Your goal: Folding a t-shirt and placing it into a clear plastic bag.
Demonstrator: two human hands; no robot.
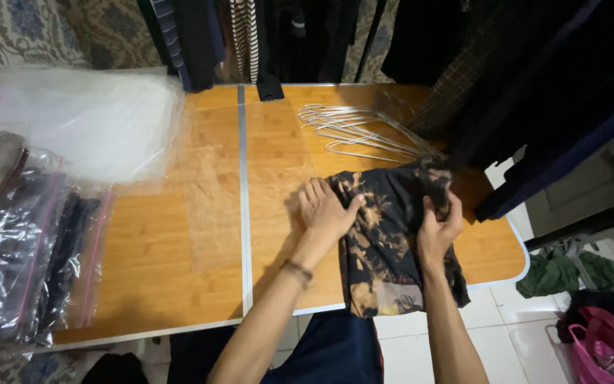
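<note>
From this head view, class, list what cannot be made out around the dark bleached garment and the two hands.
- Right hand: its fingertips are tucked into the fold of the dark bleached garment.
- The garment's kind: folded over, and its lower edge hangs off the table.
- Contents of the plastic bags: blurred by glare and cut by the left edge.
- Wire hangers: overlapping, so their count is unclear.
- Hanging clothes: cut off by the top edge.

Clothes shop: hanging garments [200, 35], wire hangers [364, 131]

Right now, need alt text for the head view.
A person's left hand presses flat on a folded black-and-tan garment on a wooden folding table while the right hand grips its edge. Wire hangers lie behind, bagged clothes at left.
</note>
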